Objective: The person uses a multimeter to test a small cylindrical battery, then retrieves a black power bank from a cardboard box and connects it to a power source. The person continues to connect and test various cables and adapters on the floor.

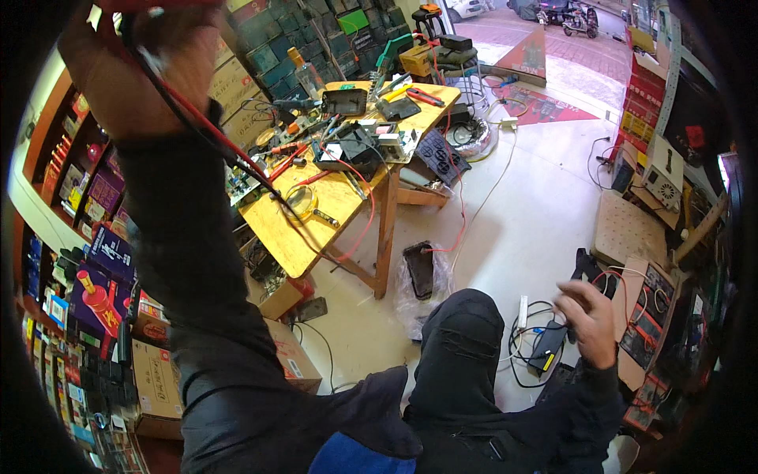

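Observation:
High at the upper left, my left hand [154, 83] is raised close to the view and blurred by motion. Its fingers seem closed round a dark red thing [146, 5] cut off by the top edge, whose kind I cannot make out. From there red and black cables [213, 134] hang down across my wrist to the wooden table [272, 233]. My right hand [591, 324] hovers at the lower right with bent fingers slightly apart and nothing visible in them. Nearest to it on the floor is a black power adapter [549, 347] with coiled leads.
Tools, cables and a black box-shaped device [347, 150] crowd the table. A black battery-like block [418, 268] lies on clear plastic on the floor. Shelves [71, 174] and cartons [158, 379] line the left; a beige fan-vented unit [666, 174] stands right.

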### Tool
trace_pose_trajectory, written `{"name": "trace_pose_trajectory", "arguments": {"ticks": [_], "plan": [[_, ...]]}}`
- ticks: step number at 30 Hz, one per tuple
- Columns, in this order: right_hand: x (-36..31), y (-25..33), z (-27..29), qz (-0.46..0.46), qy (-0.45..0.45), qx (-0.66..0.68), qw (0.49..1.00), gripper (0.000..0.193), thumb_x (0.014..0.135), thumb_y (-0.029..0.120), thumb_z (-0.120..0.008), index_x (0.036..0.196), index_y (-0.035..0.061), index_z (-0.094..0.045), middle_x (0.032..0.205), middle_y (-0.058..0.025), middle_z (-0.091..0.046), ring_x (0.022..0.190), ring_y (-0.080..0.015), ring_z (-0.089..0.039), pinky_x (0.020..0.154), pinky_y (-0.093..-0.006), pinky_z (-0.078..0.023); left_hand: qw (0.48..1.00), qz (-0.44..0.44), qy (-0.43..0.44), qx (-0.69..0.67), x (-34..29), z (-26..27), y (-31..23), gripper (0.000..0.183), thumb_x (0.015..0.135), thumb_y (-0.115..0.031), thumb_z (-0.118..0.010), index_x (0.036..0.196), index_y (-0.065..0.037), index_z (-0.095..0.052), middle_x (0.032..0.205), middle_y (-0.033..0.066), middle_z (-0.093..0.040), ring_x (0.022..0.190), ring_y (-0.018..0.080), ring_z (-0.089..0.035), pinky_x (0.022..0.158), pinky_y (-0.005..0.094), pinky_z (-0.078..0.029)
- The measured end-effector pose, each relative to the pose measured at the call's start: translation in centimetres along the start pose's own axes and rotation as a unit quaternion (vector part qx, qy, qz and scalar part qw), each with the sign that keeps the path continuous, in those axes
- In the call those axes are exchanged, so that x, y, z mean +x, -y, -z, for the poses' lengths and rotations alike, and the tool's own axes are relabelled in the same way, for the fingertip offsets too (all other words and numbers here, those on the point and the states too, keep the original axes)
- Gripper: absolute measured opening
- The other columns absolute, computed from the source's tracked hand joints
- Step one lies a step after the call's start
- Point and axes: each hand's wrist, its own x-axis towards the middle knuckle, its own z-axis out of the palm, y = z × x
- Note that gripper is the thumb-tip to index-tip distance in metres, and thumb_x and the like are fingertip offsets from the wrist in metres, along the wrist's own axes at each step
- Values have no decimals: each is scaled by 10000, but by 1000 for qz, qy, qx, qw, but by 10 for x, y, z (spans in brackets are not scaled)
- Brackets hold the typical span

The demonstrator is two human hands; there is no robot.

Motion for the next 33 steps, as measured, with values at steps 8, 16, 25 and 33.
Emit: {"name": "trace_pose_trajectory", "arguments": {"ticks": [8, 16, 25, 33], "plan": [[62, 49, -113, 109, 170, 355, 913, 656, 1059, 388, -593, 1548, -10, -410, 1470, -196, -560, 1358, -289, -573, 1120, -417, -483, 869, 351, -270, -223, -127, -133, -11, 832, 964, -548, -633, 1561, -38, -360, 1391, 244, -594, 1270, 454, -612, 1088, 667, -484], [142, -20, -182, -22, 208, 134, 969, 910, 936, 479, -748, 1546, -81, -371, 1510, -237, -518, 1464, -339, -463, 1164, -387, -429, 733, 480, -248, -413, -206, -198, -13, 894, 881, -445, -765, 1534, -19, -328, 1332, 197, -561, 1221, 355, -632, 1061, 565, -528], [171, 48, -248, -88, 369, 217, 900, 660, 961, 388, -764, 1391, -50, -521, 1052, -102, -669, 861, -184, -704, 757, -287, -574, 668, 548, -220, -454, -212, -219, -51, 1083, 761, -520, -815, 1552, 14, -304, 1371, 186, -510, 1275, 331, -581, 1071, 514, -508], [186, 163, -199, 132, 346, 362, 856, 344, 1089, 234, -603, 1361, 28, -646, 707, 33, -589, 516, -59, -527, 485, -233, -424, 701, 553, -214, -397, -230, -184, -72, 1082, 765, -516, -824, 1550, 38, -325, 1464, 256, -502, 1341, 399, -554, 1126, 522, -468]]}}
